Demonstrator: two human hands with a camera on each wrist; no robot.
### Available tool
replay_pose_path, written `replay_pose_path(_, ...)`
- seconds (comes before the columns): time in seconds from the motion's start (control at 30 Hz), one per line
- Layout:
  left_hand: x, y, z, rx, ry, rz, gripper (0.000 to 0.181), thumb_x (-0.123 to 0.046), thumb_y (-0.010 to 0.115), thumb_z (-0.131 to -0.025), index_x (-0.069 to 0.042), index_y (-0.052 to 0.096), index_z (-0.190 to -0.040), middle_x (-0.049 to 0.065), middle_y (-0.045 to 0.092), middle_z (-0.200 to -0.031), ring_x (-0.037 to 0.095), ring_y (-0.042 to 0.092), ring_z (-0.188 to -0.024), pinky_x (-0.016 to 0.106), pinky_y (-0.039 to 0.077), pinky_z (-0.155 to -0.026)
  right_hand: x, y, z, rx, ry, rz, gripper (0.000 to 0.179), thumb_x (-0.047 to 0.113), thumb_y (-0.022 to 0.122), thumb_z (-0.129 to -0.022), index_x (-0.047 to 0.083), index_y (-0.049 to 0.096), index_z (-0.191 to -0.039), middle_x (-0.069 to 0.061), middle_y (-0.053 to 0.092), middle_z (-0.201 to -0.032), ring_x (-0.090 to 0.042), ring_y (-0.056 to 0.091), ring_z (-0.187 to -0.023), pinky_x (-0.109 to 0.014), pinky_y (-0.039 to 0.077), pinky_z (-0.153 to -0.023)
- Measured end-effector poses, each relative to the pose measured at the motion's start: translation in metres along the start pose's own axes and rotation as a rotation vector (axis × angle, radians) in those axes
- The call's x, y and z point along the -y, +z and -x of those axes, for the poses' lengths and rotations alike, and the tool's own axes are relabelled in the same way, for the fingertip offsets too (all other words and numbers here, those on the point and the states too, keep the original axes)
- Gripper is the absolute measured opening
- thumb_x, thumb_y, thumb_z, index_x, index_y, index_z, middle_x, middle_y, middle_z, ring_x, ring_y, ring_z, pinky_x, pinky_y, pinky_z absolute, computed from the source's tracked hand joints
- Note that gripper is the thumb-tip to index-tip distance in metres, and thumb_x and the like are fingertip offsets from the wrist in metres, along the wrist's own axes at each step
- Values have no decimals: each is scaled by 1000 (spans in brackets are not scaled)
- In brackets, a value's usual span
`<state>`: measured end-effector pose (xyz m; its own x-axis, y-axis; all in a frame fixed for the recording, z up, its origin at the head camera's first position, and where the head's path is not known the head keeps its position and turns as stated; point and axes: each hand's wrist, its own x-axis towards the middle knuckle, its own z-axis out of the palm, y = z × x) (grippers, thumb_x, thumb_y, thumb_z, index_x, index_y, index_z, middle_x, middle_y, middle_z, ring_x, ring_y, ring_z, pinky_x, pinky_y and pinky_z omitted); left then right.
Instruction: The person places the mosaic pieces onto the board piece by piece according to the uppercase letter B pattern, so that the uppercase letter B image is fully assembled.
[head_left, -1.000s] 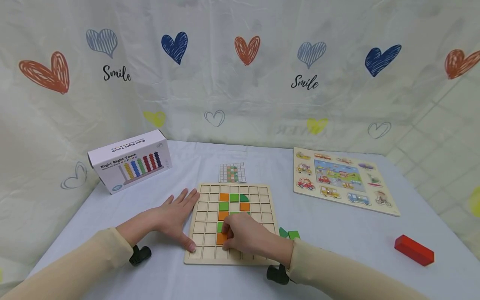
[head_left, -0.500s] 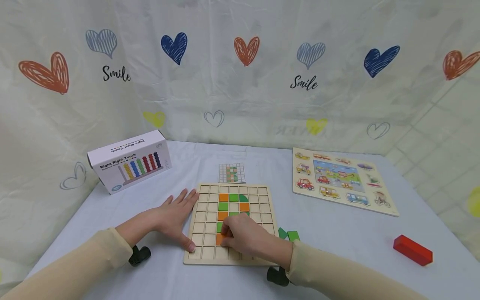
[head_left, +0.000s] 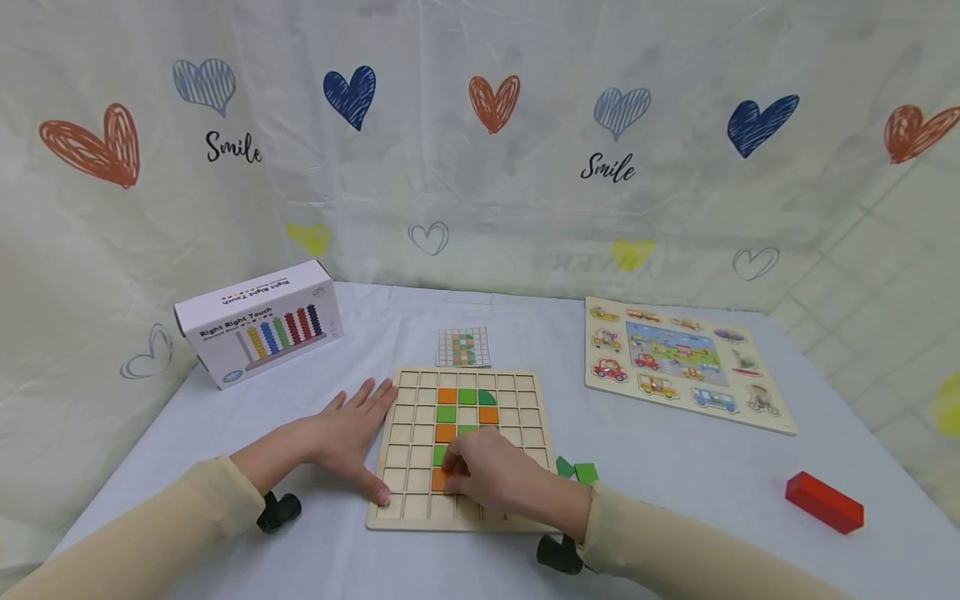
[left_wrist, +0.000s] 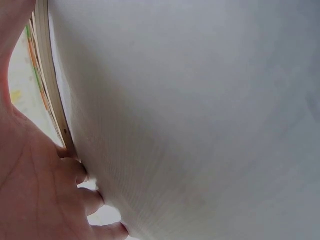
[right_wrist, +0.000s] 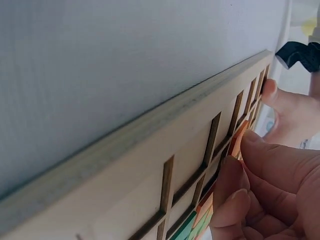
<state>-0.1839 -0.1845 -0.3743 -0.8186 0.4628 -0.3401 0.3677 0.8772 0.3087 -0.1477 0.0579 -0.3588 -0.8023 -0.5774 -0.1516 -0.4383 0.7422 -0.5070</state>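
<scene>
A wooden grid board (head_left: 405, 523) lies in the middle of the table. Orange and green tiles fill some of its cells, among them a green square (head_left: 467, 397) and a dark green rounded tile (head_left: 487, 398). My left hand (head_left: 348, 433) rests on the board's left edge with spread fingers. Over the lower middle, my right hand (head_left: 491, 471) pinches an orange square tile (head_left: 438, 480) at its cell. In the right wrist view, curled fingers and thumb meet at that orange tile (right_wrist: 238, 138). The right hand hides several cells behind it.
Behind the board lies a small pattern card (head_left: 463, 346). Loose green tiles (head_left: 587, 473) sit beside the right wrist. A white toy box (head_left: 262, 325) stands at back left, a vehicle puzzle board (head_left: 682, 400) lies at right, and a red block (head_left: 825, 502) is nearer.
</scene>
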Motion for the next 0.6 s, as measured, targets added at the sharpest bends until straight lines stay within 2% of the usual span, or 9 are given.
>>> replay_pose_path(0.33,0,0,2,-3,2,4,146,-75,83,-63,4,11,-162,24,5,-171,49,1,-158,75,7,-120,-7,-11,10,19,-9,-110,8,9,79,-89,7,78,-97,7,71,-81,-3,59,-72,-18,52,-69)
replay_pose_path(0.47,1,0,2,-2,2,4,146,-75,83,-63,3,11,-162,23,5,-172,48,1,-158,75,6,-120,-18,-21,17,13,-36,-120,13,4,76,-90,3,77,-102,3,74,-88,-5,63,-77,-20,55,-72)
replay_pose_path(0.6,1,0,2,1,2,3,145,-75,83,-63,3,10,-162,23,4,-172,48,0,-158,74,6,-121,-35,-30,24,-3,-41,-99,16,5,74,-91,3,76,-107,4,73,-89,-7,62,-80,-20,54,-72)
